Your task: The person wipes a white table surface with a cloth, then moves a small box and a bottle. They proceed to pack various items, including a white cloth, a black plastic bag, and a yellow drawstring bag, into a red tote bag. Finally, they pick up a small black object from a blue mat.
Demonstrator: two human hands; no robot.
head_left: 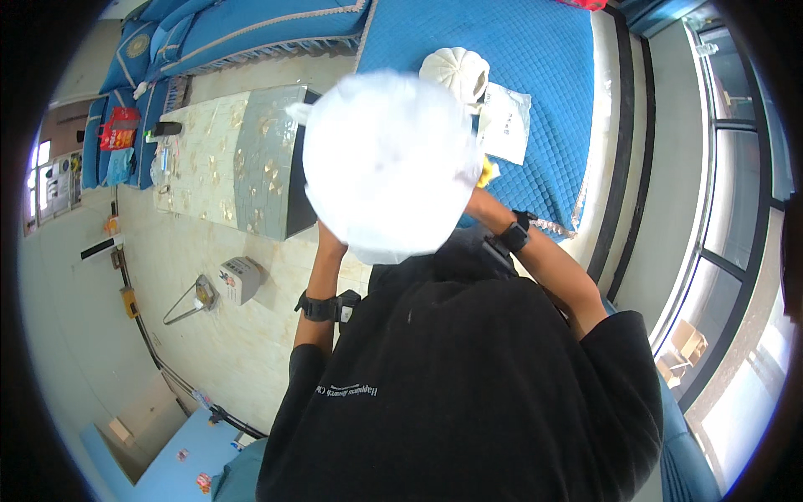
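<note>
A large white, puffed-out thing, seemingly a thin plastic bag (389, 163), is held up close before me, bright and partly blurred. My left hand (332, 235) grips its lower left edge, the fingers mostly hidden by it. At its right side my right hand (477, 191) holds on, its fingers largely covered too. Just beyond on the blue quilted cover (552, 144) lie a cream ribbed, pumpkin-shaped thing (457, 70) with a dark opening, a white printed plastic packet (507, 123) and a small yellow item (486, 172), partly hidden by the white thing.
A patterned low table (207, 157) stands to the left, holding a black cylindrical item (167, 128). Blue sofas (251, 31) lie beyond it. On the floor are a white box (239, 280) and a metal-framed object (202, 293). Large windows (728, 188) line the right side.
</note>
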